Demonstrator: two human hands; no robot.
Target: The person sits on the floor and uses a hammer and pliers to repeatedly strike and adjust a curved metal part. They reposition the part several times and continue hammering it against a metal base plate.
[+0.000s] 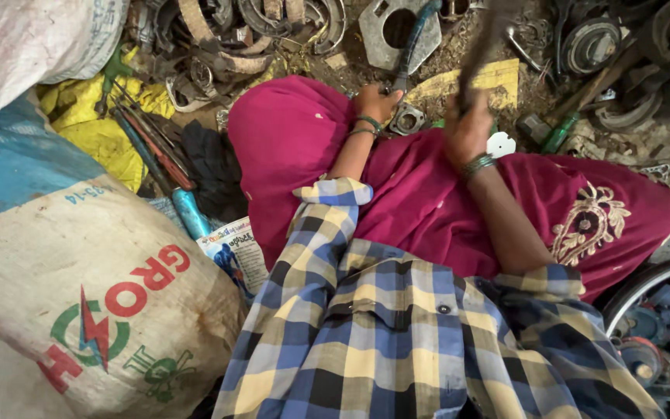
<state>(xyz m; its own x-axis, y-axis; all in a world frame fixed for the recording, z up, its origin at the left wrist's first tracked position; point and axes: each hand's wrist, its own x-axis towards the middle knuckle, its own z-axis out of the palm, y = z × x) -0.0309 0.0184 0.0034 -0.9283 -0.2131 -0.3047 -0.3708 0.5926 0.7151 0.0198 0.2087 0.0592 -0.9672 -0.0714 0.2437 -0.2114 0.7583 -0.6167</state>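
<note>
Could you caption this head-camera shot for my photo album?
Left hand steadies a blue-handled tool on a small metal part; right hand raises a blurred hammer.

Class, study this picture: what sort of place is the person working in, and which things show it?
Probably a scrap-metal sorting yard or workshop floor: heaps of rusty metal parts on dirt, stuffed sacks, and the right hand swinging a blurred tool.

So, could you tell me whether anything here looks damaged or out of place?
Mostly the ground: rusty brake shoes and other worn metal parts lie scattered in the dirt, unsorted. The right hand grips a blurred dark tool; the left hand holds a chisel-like tool.
</note>
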